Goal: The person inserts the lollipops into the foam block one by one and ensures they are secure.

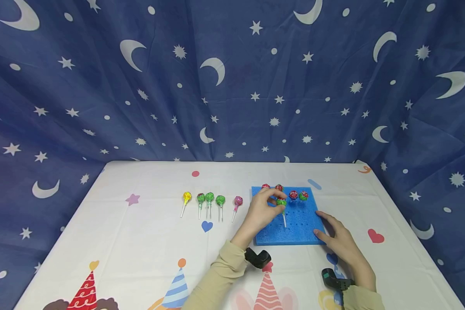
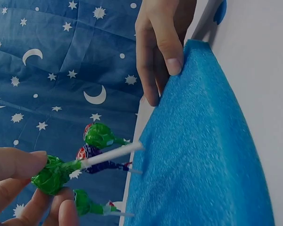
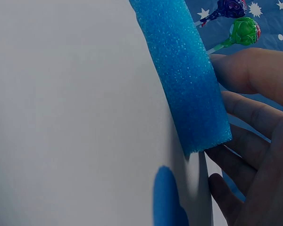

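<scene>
My left hand (image 1: pixel 261 211) pinches a green-wrapped lollipop (image 2: pixel 51 175) by its candy end, thumb on one side and fingers on the other. Its white stick (image 2: pixel 114 154) points down toward a blue foam board (image 1: pixel 269 236); in the left wrist view the stick's tip appears just off the foam. Along the board's right edge rests my right hand (image 1: pixel 342 241), thumb near the front corner and fingers spread along the side. Lollipops stand in the back of the board, among them a red one (image 1: pixel 293 195) and a green-and-red one (image 1: pixel 303 196); others are partly behind my left hand.
Left of the board several lollipops lie on the white patterned tablecloth (image 1: pixel 139 232): a yellow one (image 1: pixel 187 197), green ones such as this green lollipop (image 1: pixel 220 200), and a pink one (image 1: pixel 238 201). Small holes dot the board. A blue curtain (image 1: pixel 236 116) hangs behind the table.
</scene>
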Action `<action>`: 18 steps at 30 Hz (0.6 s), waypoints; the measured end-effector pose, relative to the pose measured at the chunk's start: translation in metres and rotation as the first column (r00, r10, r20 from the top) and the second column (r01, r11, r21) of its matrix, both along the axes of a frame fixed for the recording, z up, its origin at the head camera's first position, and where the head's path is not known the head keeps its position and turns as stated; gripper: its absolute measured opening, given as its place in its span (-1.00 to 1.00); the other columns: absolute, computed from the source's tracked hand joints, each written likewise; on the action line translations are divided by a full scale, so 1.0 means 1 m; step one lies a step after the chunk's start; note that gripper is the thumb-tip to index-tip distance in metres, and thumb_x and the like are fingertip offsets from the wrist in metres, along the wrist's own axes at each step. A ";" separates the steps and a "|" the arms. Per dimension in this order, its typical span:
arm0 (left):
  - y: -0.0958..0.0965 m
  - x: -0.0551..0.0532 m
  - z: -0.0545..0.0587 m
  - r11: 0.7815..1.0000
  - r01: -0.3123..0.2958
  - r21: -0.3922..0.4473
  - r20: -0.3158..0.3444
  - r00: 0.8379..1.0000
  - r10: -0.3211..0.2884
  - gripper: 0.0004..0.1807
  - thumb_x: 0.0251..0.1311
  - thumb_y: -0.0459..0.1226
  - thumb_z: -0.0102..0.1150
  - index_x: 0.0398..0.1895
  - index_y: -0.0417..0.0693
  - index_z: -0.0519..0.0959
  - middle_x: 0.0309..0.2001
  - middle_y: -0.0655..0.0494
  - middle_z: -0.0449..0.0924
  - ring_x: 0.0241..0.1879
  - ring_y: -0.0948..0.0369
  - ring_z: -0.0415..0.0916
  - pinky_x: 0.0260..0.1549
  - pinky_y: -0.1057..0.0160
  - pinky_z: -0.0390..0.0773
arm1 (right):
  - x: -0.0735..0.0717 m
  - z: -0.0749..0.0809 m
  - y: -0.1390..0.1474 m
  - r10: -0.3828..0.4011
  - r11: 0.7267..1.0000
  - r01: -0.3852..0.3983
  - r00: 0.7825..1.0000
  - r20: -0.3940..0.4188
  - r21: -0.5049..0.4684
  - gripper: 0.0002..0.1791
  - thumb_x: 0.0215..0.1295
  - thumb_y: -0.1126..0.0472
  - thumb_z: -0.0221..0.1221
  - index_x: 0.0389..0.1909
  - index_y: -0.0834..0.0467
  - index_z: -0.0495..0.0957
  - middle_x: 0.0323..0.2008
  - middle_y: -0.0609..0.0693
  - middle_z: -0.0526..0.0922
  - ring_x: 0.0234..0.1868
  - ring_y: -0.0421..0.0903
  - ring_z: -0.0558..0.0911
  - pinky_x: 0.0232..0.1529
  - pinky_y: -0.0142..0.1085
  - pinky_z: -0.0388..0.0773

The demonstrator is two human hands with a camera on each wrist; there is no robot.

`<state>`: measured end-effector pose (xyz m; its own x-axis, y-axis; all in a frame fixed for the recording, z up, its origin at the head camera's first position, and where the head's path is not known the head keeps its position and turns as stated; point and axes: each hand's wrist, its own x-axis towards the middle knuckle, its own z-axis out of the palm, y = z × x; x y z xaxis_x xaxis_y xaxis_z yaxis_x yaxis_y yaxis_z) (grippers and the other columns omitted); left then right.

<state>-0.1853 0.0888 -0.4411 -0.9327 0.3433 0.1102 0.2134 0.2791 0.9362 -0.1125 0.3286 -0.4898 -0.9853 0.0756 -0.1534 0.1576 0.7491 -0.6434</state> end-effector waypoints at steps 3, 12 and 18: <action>0.005 -0.001 0.001 1.000 0.005 0.000 -0.004 1.000 -0.005 -0.76 0.13 -0.36 0.29 -0.12 0.01 0.64 -0.05 0.07 0.52 -0.16 0.15 0.52 -0.38 0.43 0.48 | 0.000 0.000 0.000 0.001 1.000 -0.001 1.000 -0.006 0.002 -0.25 0.31 -0.06 0.14 0.45 0.06 0.12 0.44 0.36 0.07 0.43 0.46 0.01 0.25 0.45 0.00; 0.023 -0.002 0.004 0.999 0.022 -0.035 -0.061 0.998 -0.024 -0.76 0.11 -0.36 0.31 -0.14 0.04 0.65 -0.10 0.15 0.55 -0.16 0.22 0.55 -0.29 0.44 0.50 | -0.001 0.001 -0.001 -0.004 1.000 0.004 1.000 0.006 0.003 -0.24 0.31 -0.07 0.14 0.45 0.06 0.12 0.45 0.35 0.06 0.43 0.44 0.01 0.27 0.44 0.00; 0.030 -0.003 0.003 0.997 0.038 -0.065 -0.099 0.994 -0.044 -0.73 0.10 -0.37 0.32 -0.12 0.06 0.64 -0.12 0.13 0.53 -0.16 0.24 0.54 -0.22 0.45 0.50 | 0.000 0.001 -0.001 -0.007 1.000 0.007 1.000 0.008 0.000 -0.24 0.31 -0.08 0.14 0.45 0.05 0.12 0.44 0.36 0.07 0.43 0.45 0.02 0.25 0.45 0.01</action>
